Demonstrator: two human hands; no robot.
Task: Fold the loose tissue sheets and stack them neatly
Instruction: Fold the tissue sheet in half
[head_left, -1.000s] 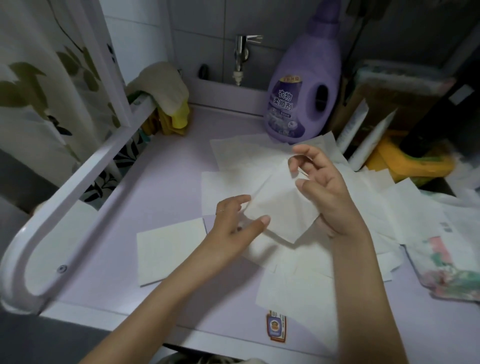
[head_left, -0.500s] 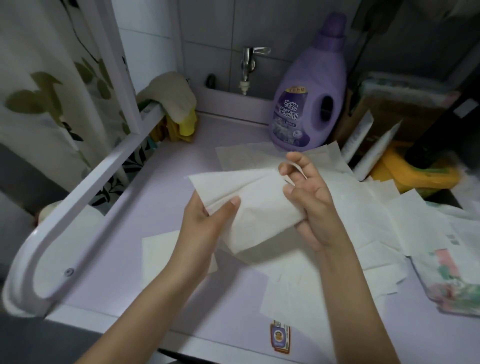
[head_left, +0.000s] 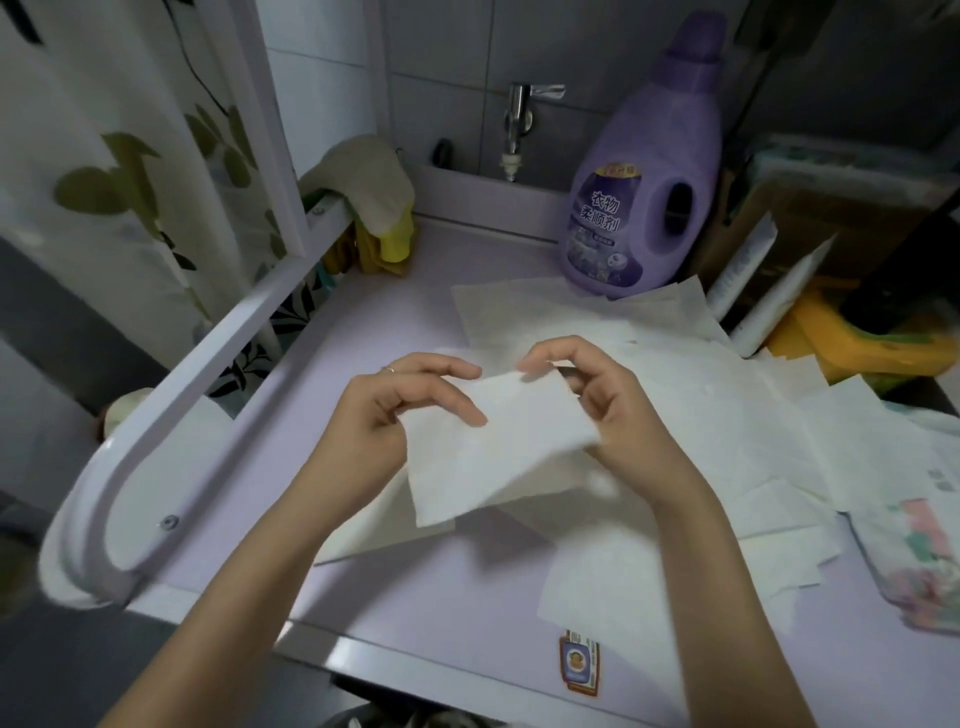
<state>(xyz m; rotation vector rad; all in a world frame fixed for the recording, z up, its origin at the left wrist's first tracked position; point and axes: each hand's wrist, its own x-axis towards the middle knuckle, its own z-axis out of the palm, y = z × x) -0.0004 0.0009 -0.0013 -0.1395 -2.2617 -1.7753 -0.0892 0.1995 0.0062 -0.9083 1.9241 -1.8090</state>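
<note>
Lilac surface (head_left: 467, 587) fills most of the view; its near edge is a white lip and its far edge meets a low ledge under the tap (head_left: 519, 119). White rail (head_left: 218, 353) runs along the left edge, near to far, curving round at the near-left corner. Loose sheets (head_left: 727, 415) overlap across the right and far-centre, with their edges crossing at odd angles. The far ones reach the base of the purple bottle (head_left: 649, 208), and the near ones stop just short of the surface's near lip. Bare lilac shows btw the rail and the sheets' left edges, and in a wedge at near-centre.

Patterned packet (head_left: 924, 561) lies at the right edge, touching the sheets. Held sheet (head_left: 498, 452) is up off the surface at centre, tilted, its near corner hanging down. Folded sheet (head_left: 374, 530) lies flat under it to the near-left, partly hidden by the forearm.

Left hand (head_left: 395, 410) pinches the held sheet's left edge, thumb on top, fingers curled. Right hand (head_left: 597, 400) pinches the far-right corner btw thumb and curled fingers. Sticker (head_left: 579, 662) sits by the near lip. Ring (head_left: 388, 370) is on a left finger.
</note>
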